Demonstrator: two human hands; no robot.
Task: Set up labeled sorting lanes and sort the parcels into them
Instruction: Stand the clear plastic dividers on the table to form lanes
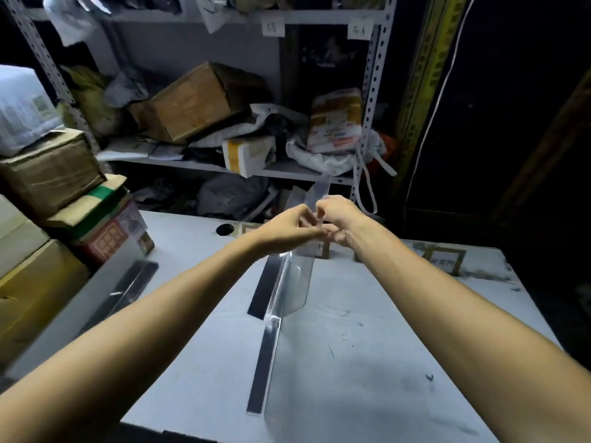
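Note:
Both my arms reach out over a white table [367, 362]. My left hand [287, 230] and my right hand [340, 219] meet at the far middle and pinch a strip of clear tape [319, 191] that sticks up between them. Below the hands a clear acrylic divider [289, 282] stands upright along the table's middle, with a second divider [128, 289] further left. A taped paper label [444, 259] lies on the table at the far right; another label [319, 249] sits just under my hands, partly hidden.
Stacked cardboard boxes [51, 174] crowd the left edge of the table. A metal shelf [271, 169] behind the table holds boxes and bagged parcels [335, 123]. A round cable hole [224, 229] is in the tabletop. Dark space lies to the right.

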